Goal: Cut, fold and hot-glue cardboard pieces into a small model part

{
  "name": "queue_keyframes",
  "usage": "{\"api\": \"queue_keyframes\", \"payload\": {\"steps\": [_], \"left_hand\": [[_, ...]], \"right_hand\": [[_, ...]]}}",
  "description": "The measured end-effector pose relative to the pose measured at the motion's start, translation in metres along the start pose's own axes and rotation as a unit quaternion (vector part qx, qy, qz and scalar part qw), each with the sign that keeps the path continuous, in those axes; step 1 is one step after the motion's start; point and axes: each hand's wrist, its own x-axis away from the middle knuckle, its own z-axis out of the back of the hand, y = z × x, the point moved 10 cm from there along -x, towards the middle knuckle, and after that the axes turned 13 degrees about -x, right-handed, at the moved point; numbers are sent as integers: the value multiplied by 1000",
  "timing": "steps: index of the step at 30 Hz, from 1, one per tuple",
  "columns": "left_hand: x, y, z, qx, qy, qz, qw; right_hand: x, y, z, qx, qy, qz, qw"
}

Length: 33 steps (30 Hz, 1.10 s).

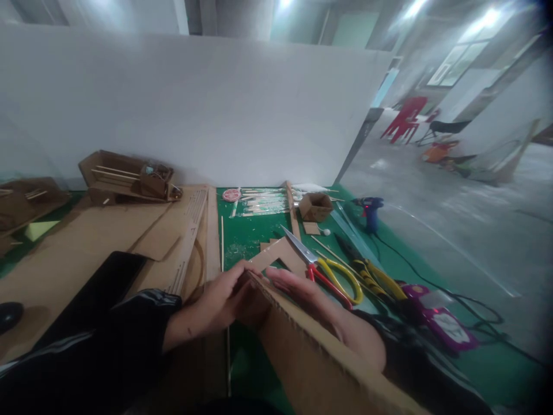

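A piece of corrugated cardboard (298, 346) stands on edge between my hands and runs down toward the bottom right. My left hand (220, 302) grips its far end, with fingers curled at the left side. Along the other face lies my right hand (319, 311), its fingers stretched forward and pressing against the board. Just beyond them, a flat cardboard piece (287, 253) rests on the green tabletop. Scissors with red and yellow handles (345, 282) lie right of it, blades pointing away and slightly apart.
Pliers (380, 282), a purple power strip (444, 325) and a blue glue gun (371, 213) with a trailing cord line the right. A small cardboard box (315, 207) and bagged sticks (268, 202) stand behind. Left are cardboard sheets (138, 222), a black slab (103, 288) and a cardboard model (125, 178).
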Motion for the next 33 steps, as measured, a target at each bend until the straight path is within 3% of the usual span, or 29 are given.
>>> {"api": "queue_keyframes", "payload": {"steps": [4, 5, 7, 9, 10, 14, 18, 20, 23, 25, 27, 29, 33], "left_hand": [[-1, 24, 39, -59, 74, -77, 992], [0, 37, 48, -86, 88, -122, 985], [11, 73, 60, -192, 112, -265, 938], [25, 98, 60, -284, 104, -358, 883], [29, 103, 57, -314, 85, -374, 869], [45, 111, 47, -364, 68, -393, 842], [44, 88, 38, -253, 54, -311, 915], [41, 73, 33, -192, 37, -256, 947], [41, 66, 34, -137, 26, -203, 969], [42, 76, 37, -148, 13, -207, 967], [46, 100, 39, -173, -1, -270, 947], [46, 120, 47, -187, 23, -308, 933], [29, 123, 59, -151, 73, -232, 958]], "right_hand": [[0, 1, 9, 25, 56, -10, 998], [0, 2, 15, 26, 78, -18, 996], [0, 6, 22, 9, 102, -27, 994], [-3, 11, 22, -27, 95, -31, 995], [-5, 13, 19, -47, 81, -28, 995], [-14, 13, -4, -104, 6, 1, 995], [-20, 15, -34, -152, -67, -27, 986], [-21, 10, -43, -167, -75, -26, 983], [-22, -3, -47, -183, -63, -2, 981], [-21, -12, -48, -188, -64, 13, 980], [-19, -19, -44, -179, -56, 29, 982], [-15, -20, -34, -143, -33, 46, 988], [-5, -17, -6, -59, 52, 79, 994]]}}
